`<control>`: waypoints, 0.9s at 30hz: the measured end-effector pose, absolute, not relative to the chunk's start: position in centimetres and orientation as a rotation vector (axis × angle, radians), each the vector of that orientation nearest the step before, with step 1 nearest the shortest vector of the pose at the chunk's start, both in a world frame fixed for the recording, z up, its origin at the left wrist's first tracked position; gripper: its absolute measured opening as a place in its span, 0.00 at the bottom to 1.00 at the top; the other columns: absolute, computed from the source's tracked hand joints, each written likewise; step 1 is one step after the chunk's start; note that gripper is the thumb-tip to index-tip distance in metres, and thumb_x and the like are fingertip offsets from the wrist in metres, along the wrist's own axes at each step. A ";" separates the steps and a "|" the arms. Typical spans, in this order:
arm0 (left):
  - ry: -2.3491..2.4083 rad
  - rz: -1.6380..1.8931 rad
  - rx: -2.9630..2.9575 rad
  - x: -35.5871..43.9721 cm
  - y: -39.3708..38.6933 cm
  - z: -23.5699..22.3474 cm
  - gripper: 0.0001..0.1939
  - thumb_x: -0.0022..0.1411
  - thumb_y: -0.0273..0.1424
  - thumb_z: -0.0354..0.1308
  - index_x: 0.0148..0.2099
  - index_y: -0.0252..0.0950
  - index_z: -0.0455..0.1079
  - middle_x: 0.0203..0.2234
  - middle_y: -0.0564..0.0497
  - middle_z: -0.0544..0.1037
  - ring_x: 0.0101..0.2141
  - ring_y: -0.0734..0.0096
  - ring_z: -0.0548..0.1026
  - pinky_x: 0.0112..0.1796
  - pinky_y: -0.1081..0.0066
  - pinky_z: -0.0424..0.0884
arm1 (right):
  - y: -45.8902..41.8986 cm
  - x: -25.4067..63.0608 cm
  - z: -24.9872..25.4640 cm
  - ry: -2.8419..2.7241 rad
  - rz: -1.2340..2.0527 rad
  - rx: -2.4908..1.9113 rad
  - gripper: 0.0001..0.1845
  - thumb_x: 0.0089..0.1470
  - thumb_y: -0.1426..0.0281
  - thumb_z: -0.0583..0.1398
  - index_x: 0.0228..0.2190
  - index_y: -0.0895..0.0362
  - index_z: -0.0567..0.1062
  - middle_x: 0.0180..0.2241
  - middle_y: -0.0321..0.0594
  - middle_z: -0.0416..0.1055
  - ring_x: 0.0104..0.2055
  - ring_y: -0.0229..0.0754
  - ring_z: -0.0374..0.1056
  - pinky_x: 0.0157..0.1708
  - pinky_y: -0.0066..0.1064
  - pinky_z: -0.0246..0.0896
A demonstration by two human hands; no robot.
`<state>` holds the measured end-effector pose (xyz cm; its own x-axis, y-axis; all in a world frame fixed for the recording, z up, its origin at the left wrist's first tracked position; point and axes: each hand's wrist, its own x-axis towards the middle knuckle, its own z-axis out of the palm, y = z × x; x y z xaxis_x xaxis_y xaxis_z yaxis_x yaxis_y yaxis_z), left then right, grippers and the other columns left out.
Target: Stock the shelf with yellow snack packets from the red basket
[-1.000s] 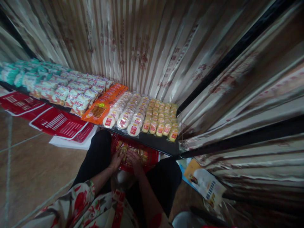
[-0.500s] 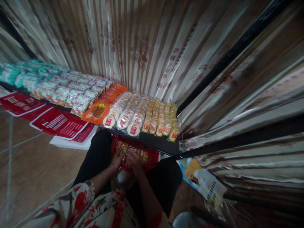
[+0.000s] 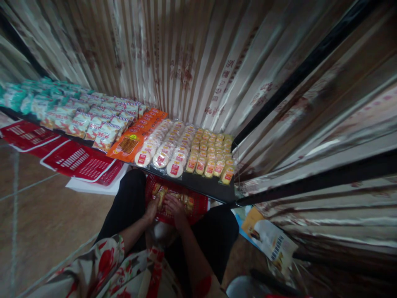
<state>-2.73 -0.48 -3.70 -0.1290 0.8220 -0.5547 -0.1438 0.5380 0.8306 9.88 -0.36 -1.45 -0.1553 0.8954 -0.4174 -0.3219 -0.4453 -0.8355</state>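
Note:
Between my knees, partly under the shelf edge, sits a red plastic basket [image 3: 203,205] holding several small yellowish wrapped snacks [image 3: 187,201]. At the basket's left side my left hand [image 3: 151,211] is closed around one wrapped snack [image 3: 161,196], its grip partly hidden in the dim light. Just right of it, my right hand [image 3: 175,207] lies over other packets with its fingers stretched out. On the black shelf [image 3: 214,188] above, rows of similar yellow wrapped snacks [image 3: 209,167] stand beside round white wrapped crackers [image 3: 175,167].
Farther left on the shelf lie an orange snack bag [image 3: 128,142], white packets [image 3: 107,134] and green packets [image 3: 14,97]. Red baskets [image 3: 101,174] sit below at left. A pleated curtain [image 3: 186,62] hangs behind, with black poles [image 3: 297,78] and a printed bag [image 3: 269,236] at right.
My left hand's fingers have curled around a snack at the basket's left side. My right hand stays over the packets with little movement.

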 end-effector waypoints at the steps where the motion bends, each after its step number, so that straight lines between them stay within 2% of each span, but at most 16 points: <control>1: 1.477 0.918 0.598 -2.8 -0.5 -3.6 0.28 0.52 0.52 0.50 0.36 0.30 0.73 0.27 0.45 0.79 0.33 0.61 0.76 0.36 0.67 0.71 | -0.3 9.9 -1.5 -0.746 1.733 -1.208 0.24 0.35 0.58 0.66 0.36 0.55 0.76 0.46 0.47 0.72 0.47 0.49 0.68 0.45 0.40 0.62; 10: 1.507 0.878 0.561 -2.6 -0.5 -2.1 0.29 0.47 0.54 0.55 0.32 0.29 0.73 0.25 0.44 0.78 0.33 0.59 0.76 0.35 0.67 0.70 | -0.4 10.0 -1.7 -0.725 1.706 -1.176 0.20 0.38 0.60 0.65 0.36 0.55 0.76 0.45 0.45 0.73 0.44 0.46 0.70 0.44 0.37 0.64; 16: 1.471 0.875 0.586 -2.5 -0.7 -1.6 0.28 0.46 0.53 0.55 0.34 0.31 0.73 0.27 0.44 0.78 0.34 0.58 0.76 0.35 0.65 0.70 | -0.4 9.8 -2.6 -0.793 1.625 -1.219 0.22 0.36 0.57 0.65 0.35 0.55 0.76 0.31 0.42 0.76 0.37 0.47 0.71 0.40 0.40 0.65; 21: 1.522 0.939 0.687 -2.6 -0.4 -1.6 0.23 0.44 0.48 0.59 0.32 0.33 0.74 0.30 0.45 0.79 0.37 0.57 0.75 0.41 0.64 0.69 | -0.4 10.2 -2.5 -0.834 1.560 -1.206 0.22 0.37 0.57 0.65 0.35 0.55 0.76 0.35 0.44 0.76 0.39 0.48 0.72 0.43 0.41 0.65; 27: 1.564 0.961 0.792 -2.2 -0.2 -2.5 0.25 0.44 0.48 0.58 0.36 0.32 0.73 0.30 0.46 0.78 0.38 0.57 0.75 0.42 0.62 0.68 | -0.3 10.4 -2.8 -0.985 1.454 -1.292 0.18 0.40 0.58 0.61 0.33 0.55 0.77 0.36 0.45 0.75 0.39 0.47 0.71 0.44 0.40 0.64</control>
